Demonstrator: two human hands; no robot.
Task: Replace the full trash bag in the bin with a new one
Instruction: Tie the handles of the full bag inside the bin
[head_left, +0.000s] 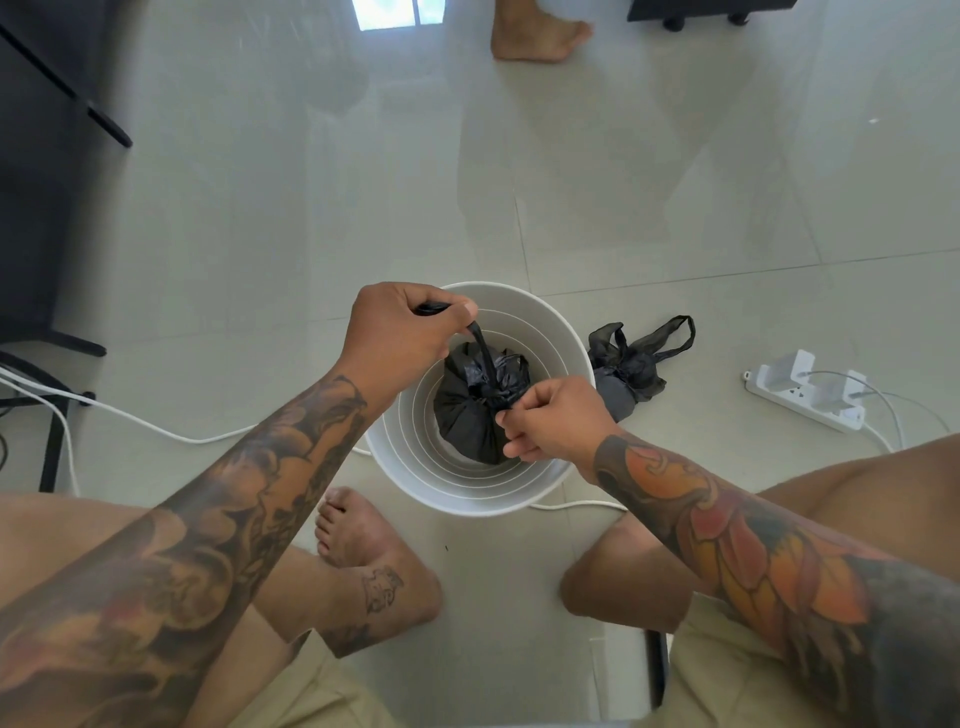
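View from above of a seated person with tattooed forearms leaning over a round white bin (540, 483) on a pale tiled floor (623, 182). The left hand (400, 338) is closed in a fist around a stretched black handle of the full trash bag (467, 410), which sits bunched down inside the bin, while the right hand (556, 421) pinches the bag's other gathered end between curled fingers at the knot. A second black bag (631, 369) lies crumpled on the floor just right of the bin, near a white power strip (805, 389)
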